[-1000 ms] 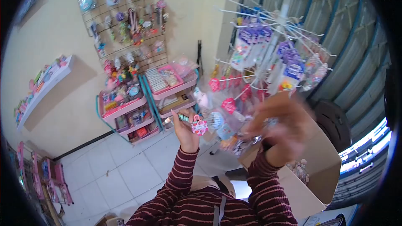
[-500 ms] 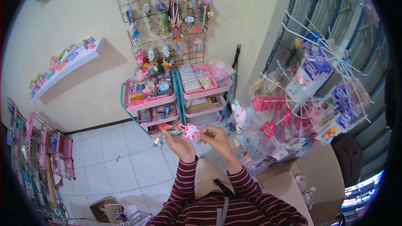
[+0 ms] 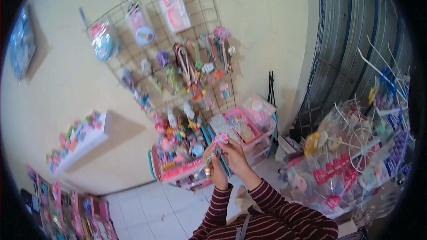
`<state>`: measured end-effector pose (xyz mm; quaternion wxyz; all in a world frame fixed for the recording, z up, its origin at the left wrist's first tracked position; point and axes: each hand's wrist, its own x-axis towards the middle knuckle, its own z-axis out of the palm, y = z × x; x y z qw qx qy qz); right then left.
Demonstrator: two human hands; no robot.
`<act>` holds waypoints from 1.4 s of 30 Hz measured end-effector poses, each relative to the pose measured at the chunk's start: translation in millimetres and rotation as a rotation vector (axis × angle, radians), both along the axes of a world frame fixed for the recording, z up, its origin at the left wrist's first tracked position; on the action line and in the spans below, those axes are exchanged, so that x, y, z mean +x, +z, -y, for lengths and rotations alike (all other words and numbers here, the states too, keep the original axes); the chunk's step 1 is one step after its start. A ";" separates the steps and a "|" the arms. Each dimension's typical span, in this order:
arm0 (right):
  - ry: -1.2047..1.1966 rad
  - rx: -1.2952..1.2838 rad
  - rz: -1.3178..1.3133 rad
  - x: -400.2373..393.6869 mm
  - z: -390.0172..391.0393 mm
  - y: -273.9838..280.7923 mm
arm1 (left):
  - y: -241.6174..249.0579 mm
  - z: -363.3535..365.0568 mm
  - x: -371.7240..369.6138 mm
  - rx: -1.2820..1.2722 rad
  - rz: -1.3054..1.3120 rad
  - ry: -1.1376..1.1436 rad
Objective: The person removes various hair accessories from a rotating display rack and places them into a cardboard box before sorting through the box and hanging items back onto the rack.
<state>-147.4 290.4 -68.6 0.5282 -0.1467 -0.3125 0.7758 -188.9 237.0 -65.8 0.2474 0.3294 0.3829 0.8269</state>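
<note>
Both of my hands are raised in front of the carts. My right hand (image 3: 235,158) has its fingers closed on a pink-and-white charm (image 3: 221,139) at the top of the grip. Close against it, my left hand (image 3: 217,171) is closed round the charm's teal cord (image 3: 208,161), and pale beads dangle below the fingers. Blur hides the charm's finer details. Behind the hands are a pink cart tray (image 3: 182,172) filled with small colourful goods and a second tray with a pink box (image 3: 244,120).
A wire grid (image 3: 207,0) on the wall carries hanging packets, straps and trinkets. To the left, a white shelf (image 3: 84,146) holds small items. At right stands a white wire rack (image 3: 360,151) with bagged accessories. White floor tiles (image 3: 147,211) lie below.
My view has tilted up and swung, so the wall grid fills more of it. Both hands, still holding the charm and cord, have lifted before the carts and come closer together.
</note>
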 end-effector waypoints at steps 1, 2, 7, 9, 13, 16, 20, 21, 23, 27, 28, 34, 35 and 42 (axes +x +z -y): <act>-0.037 -0.064 -0.024 -6.0 -12.9 6.6 | -1.0 -16.7 -7.4 -0.022 -0.044 -0.027; -0.076 -0.123 -0.046 -10.0 -30.7 15.3 | -1.7 -35.1 -13.8 -0.038 -0.086 -0.054; -0.324 0.098 -0.121 -11.5 -141.0 59.4 | 7.6 -71.1 -32.7 -0.174 0.261 -0.356; -0.426 0.240 -0.078 -4.1 -186.1 88.1 | 4.3 -77.5 -43.9 -0.256 0.365 -0.467; -0.590 0.354 0.145 10.4 -242.9 144.8 | 1.9 -88.4 -61.0 -0.464 0.469 -0.540; -0.601 0.486 0.270 14.4 -270.7 158.1 | -1.2 -94.8 -78.9 -0.458 0.533 -0.542; -0.581 0.467 0.192 8.5 -294.5 154.6 | -5.8 -96.2 -109.7 -0.402 0.525 -0.439; -0.584 0.478 0.184 7.1 -297.8 153.3 | -6.8 -96.3 -116.5 -0.400 0.526 -0.427; -0.566 0.469 0.180 6.5 -300.7 152.5 | -9.4 -95.6 -133.2 -0.437 0.593 -0.290; -0.633 0.519 0.286 8.0 -297.8 156.2 | -14.7 -91.9 -158.8 -0.368 0.623 -0.249; -0.606 0.505 0.261 8.1 -297.6 156.7 | -14.9 -92.8 -162.9 -0.359 0.625 -0.250; -0.249 0.374 0.040 14.5 -300.2 159.1 | -12.0 -92.6 -167.7 -0.351 0.604 -0.221; -0.070 0.353 -0.044 16.7 -303.2 157.1 | -10.8 -93.4 -165.9 -0.350 0.611 -0.201; -0.413 0.381 0.223 -4.0 -322.6 151.1 | -17.2 -98.3 -154.7 -0.389 0.625 -0.337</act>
